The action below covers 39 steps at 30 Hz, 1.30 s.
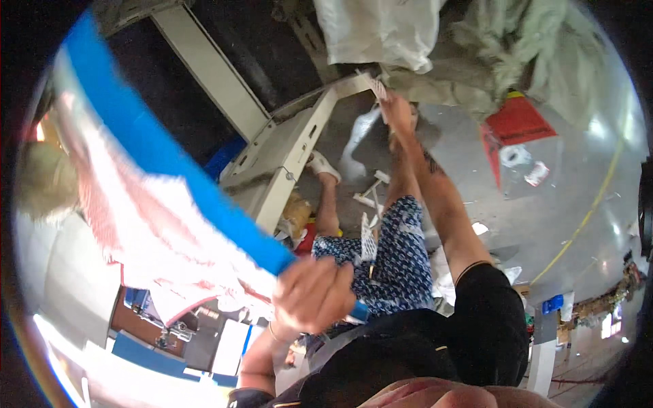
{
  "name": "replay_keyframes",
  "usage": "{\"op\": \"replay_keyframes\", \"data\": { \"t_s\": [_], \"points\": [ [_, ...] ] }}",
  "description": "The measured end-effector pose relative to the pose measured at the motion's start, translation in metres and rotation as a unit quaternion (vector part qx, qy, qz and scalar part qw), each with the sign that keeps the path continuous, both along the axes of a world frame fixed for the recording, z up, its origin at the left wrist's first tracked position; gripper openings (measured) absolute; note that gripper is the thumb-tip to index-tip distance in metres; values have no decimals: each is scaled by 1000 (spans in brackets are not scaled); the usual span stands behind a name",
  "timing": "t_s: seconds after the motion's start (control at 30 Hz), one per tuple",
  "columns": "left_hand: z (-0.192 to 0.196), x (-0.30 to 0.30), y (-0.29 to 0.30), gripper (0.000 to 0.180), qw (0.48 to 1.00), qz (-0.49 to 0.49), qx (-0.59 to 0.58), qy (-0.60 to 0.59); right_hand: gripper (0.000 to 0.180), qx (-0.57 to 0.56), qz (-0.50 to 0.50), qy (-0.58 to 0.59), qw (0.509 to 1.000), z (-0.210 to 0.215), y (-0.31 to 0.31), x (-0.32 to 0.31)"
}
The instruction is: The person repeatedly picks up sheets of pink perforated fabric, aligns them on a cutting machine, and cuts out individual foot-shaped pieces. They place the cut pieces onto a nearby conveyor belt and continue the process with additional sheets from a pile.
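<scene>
White, thin and openwork was the patterned strip (378, 87) at your right hand (397, 113), which reached far down beside the end of the pale metal frame (289, 163), above the grey floor (449, 146) and short of the white sack (377, 30). Your right fingers seemed to pinch the strip's near end, though blur hid exactly how they met. It looked light and limp, likely to fold or twist rather than push straight, and its open pattern could have snagged on the frame's corner; a flat pinch across its full width, close to the end, would have suited it better than a hold on one margin. Your left hand (314, 294) lay over the blue edge (197, 204) of the worktop, near its closest end, its fingers curled together; I could not tell whether they gripped anything. To the left of that hand, beyond the blue edge, spread the pink-and-white cloth (170, 234), which looked soft and loose, so a gathered handful near its border would have held more surely than a fingertip pinch.
</scene>
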State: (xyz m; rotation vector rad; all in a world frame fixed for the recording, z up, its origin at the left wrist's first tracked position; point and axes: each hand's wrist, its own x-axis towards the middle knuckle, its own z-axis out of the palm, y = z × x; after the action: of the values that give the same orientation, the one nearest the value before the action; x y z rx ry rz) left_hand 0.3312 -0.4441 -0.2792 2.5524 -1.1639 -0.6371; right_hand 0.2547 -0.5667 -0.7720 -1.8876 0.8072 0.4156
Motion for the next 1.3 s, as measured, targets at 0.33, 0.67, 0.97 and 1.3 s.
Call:
{"op": "replay_keyframes", "data": {
  "t_s": [0.33, 0.67, 0.97, 1.3],
  "points": [
    [17, -28, 25, 21, 907, 153, -366, 140, 21, -93, 2, -378, 921, 520, -96, 6],
    [179, -137, 257, 64, 377, 379, -641, 551, 27, 28, 617, -438, 653, 783, 159, -6],
    [165, -222, 437, 26, 497, 555, -612, 264, 52, 578, 166, -38, 798, 727, 343, -78],
    [139, -215, 452, 31, 412, 562, -666, 268, 13, 323, 289, -27, 901, 700, 359, -91]
  ]
}}
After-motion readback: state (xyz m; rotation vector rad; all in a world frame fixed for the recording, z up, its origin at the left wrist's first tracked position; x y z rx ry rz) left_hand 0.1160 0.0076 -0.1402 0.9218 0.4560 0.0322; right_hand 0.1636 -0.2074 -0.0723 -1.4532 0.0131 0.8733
